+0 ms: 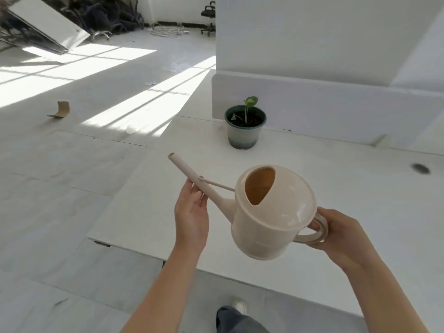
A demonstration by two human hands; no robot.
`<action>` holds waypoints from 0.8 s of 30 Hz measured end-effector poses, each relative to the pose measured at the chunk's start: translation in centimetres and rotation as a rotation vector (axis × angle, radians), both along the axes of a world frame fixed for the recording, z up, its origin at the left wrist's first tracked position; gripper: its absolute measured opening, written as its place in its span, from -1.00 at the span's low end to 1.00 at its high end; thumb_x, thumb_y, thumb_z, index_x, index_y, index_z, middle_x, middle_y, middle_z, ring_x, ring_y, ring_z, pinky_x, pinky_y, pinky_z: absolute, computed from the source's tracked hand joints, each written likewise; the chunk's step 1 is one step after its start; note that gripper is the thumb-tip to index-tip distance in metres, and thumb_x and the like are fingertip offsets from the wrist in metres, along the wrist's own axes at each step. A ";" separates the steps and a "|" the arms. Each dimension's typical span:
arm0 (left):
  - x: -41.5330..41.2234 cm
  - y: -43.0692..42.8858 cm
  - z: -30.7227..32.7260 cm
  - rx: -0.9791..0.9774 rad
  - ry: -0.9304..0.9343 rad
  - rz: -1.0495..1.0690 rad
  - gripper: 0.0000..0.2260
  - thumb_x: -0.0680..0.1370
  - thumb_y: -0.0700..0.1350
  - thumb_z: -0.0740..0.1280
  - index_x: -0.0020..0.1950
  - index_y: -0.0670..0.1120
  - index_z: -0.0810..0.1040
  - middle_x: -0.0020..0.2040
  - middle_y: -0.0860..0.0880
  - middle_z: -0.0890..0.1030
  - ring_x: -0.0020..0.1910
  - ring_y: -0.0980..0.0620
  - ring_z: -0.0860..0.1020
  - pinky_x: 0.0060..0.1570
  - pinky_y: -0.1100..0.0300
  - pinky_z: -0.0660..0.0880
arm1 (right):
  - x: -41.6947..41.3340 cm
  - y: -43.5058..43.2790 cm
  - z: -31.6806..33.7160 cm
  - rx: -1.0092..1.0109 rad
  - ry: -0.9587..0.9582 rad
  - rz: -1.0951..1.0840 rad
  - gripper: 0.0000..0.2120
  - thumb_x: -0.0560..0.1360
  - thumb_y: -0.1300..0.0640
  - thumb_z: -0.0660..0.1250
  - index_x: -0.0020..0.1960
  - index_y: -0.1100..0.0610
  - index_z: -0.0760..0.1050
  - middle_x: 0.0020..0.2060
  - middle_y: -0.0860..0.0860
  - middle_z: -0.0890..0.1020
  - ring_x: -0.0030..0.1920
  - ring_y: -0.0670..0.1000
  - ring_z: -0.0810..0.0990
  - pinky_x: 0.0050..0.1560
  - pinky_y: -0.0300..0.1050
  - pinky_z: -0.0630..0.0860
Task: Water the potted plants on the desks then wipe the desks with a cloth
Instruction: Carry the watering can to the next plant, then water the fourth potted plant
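I hold a cream plastic watering can point(271, 219) in the air above the near part of the white desk point(348, 200). My right hand point(336, 233) grips its loop handle. My left hand point(192, 210) cups the lower part of the long spout, which points up and to the left. A small potted plant point(245, 126), a green seedling in a green-rimmed pale pot, stands at the far left of the desk, beyond the spout's tip and apart from it. No cloth is in view.
A white partition wall point(324, 99) runs along the desk's far side. A round cable hole point(420, 168) sits at the desk's right. The tiled floor at the left holds a curled cardboard piece point(60, 109). Office chairs point(209, 18) and cables stand far back.
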State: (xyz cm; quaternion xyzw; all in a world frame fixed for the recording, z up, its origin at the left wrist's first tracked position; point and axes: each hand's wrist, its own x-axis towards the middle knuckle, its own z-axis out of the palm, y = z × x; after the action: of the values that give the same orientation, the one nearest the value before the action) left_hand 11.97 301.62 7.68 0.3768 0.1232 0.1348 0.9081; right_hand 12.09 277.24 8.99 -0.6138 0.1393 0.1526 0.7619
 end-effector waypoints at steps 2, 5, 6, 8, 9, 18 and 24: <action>2.0 -1.0 -0.3 0.029 0.028 -0.028 -0.74 0.49 -0.33 0.12 0.05 -0.12 0.51 -0.08 -0.07 0.49 0.05 -0.03 0.43 0.14 0.19 0.41 | 1.1 -1.0 -0.1 -0.013 -0.003 -0.009 -0.49 0.51 0.22 0.09 -0.55 0.10 0.54 -0.56 -0.08 0.56 -0.37 -0.04 0.55 -0.04 0.01 0.29; 5.1 -2.3 -0.6 0.084 0.063 -0.071 -0.66 0.54 -0.38 0.02 0.18 -0.17 0.48 -0.11 -0.09 0.48 0.01 0.00 0.45 0.12 0.19 0.43 | 2.8 -2.4 -0.2 0.004 0.015 0.015 -0.48 0.50 0.24 0.06 -0.52 0.11 0.60 -0.54 -0.09 0.59 -0.39 -0.13 0.58 -0.07 -0.02 0.29; 6.1 -2.7 -0.7 0.100 0.079 -0.083 -0.64 0.55 -0.38 0.02 0.27 -0.21 0.43 -0.11 -0.10 0.47 0.00 0.02 0.46 0.13 0.19 0.43 | 3.4 -2.7 -0.3 0.019 0.032 0.024 -0.50 0.50 0.24 0.06 -0.48 0.10 0.62 -0.51 -0.09 0.61 -0.39 -0.16 0.59 -0.05 -0.01 0.29; 8.0 -3.4 -1.0 0.112 0.100 -0.105 -0.61 0.55 -0.37 0.02 0.37 -0.24 0.33 -0.10 -0.11 0.46 0.00 0.04 0.46 0.14 0.18 0.44 | 4.6 -3.4 -0.5 0.038 0.065 0.031 -0.54 0.49 0.23 0.07 -0.40 0.10 0.66 -0.45 -0.09 0.64 -0.32 -0.17 0.62 0.02 0.02 0.30; 8.8 -3.8 -1.1 0.114 0.106 -0.116 -0.60 0.55 -0.37 0.02 0.38 -0.24 0.31 -0.10 -0.10 0.46 -0.01 0.05 0.46 0.13 0.20 0.44 | 5.1 -3.7 -0.6 0.035 0.076 0.026 -0.56 0.48 0.23 0.07 -0.38 0.10 0.67 -0.42 -0.09 0.65 -0.27 -0.13 0.62 0.04 0.02 0.31; 15.2 -6.1 -1.6 0.082 0.141 -0.213 -0.62 0.56 -0.35 0.06 0.38 -0.16 0.25 0.00 -0.09 0.52 0.05 0.00 0.48 0.13 0.18 0.43 | 7.9 -4.1 -0.1 0.024 0.137 -0.116 -0.51 0.49 0.25 0.10 -0.47 0.08 0.65 -0.47 -0.11 0.66 -0.10 -0.07 0.60 -0.07 0.01 0.37; 19.1 -6.7 -1.3 0.186 0.193 -0.390 -0.57 0.53 -0.32 0.14 0.32 0.05 0.29 0.14 -0.14 0.49 0.11 -0.13 0.47 0.19 -0.06 0.40 | 9.1 -3.5 0.8 -0.024 0.133 -0.222 -0.63 0.48 0.22 0.15 -0.37 0.11 0.66 -0.39 -0.09 0.68 0.08 0.02 0.55 0.14 0.19 0.35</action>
State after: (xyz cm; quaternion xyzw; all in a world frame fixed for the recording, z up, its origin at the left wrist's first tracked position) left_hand 31.10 294.92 6.34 0.4869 0.1215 -0.0690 0.8622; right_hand 21.19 273.72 9.81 -0.5922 0.2582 0.1059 0.7559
